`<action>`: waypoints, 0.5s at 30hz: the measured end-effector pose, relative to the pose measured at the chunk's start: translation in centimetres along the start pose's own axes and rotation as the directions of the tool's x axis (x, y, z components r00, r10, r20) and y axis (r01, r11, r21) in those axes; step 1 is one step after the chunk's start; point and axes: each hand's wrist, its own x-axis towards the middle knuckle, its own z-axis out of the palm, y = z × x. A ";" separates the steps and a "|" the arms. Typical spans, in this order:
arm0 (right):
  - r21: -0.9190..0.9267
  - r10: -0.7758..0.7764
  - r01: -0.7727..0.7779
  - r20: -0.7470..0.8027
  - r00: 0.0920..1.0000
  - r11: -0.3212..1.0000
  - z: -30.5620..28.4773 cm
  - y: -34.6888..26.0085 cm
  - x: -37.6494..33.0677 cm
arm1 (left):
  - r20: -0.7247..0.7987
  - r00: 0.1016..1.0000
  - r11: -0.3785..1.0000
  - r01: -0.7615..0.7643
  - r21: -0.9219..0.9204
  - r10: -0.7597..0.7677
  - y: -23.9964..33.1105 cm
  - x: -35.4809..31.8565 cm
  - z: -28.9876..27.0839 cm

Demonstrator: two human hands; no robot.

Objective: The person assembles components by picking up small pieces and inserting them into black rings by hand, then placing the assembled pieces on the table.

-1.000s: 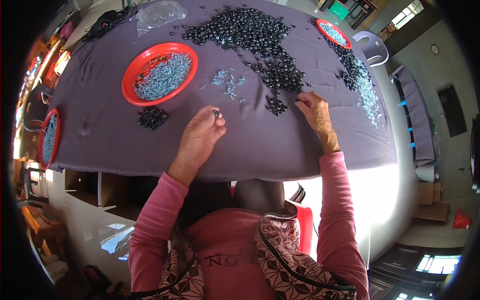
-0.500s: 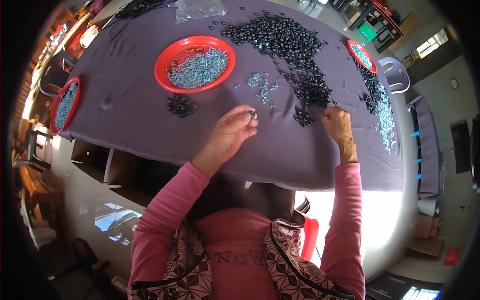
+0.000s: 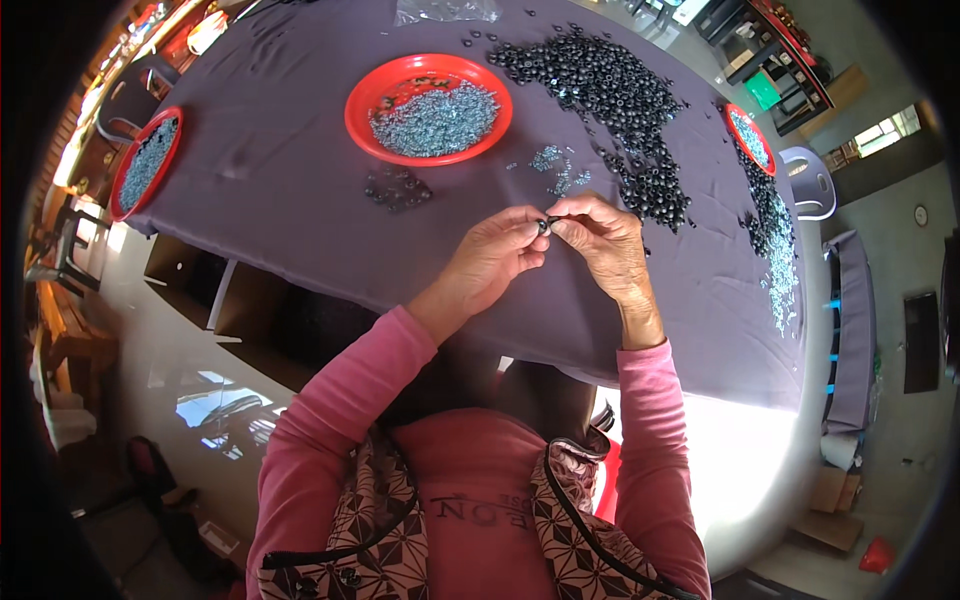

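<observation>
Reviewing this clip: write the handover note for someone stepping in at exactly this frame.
Left hand and right hand meet above the purple cloth, pinching one small dark part between their fingertips.
Big heap of dark parts lies ahead to the right; a small dark cluster sits in front of the red tray of silvery pieces.
Done: apparently only the small cluster.
Left: most of the heap, by the look of it.

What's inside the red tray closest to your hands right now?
The red tray holds a heap of small silvery-blue parts, with a few dark pieces at its far rim. The tray's floor under the heap is covered.
</observation>
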 end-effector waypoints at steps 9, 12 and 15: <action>-0.021 0.009 -0.008 0.037 0.999 1.000 0.0 0.6 0.4 | 0.006 1.000 1.000 -0.022 -0.009 0.022 -0.1 -0.1 -0.2; -0.113 -0.029 0.034 0.048 0.998 0.993 -0.1 0.6 0.5 | -0.007 0.999 0.999 -0.040 -0.007 0.040 -0.2 -0.1 -0.1; -0.181 0.002 0.008 0.053 0.999 0.984 -0.1 0.1 0.6 | -0.038 0.998 0.998 -0.058 0.001 0.058 -0.3 -0.2 0.1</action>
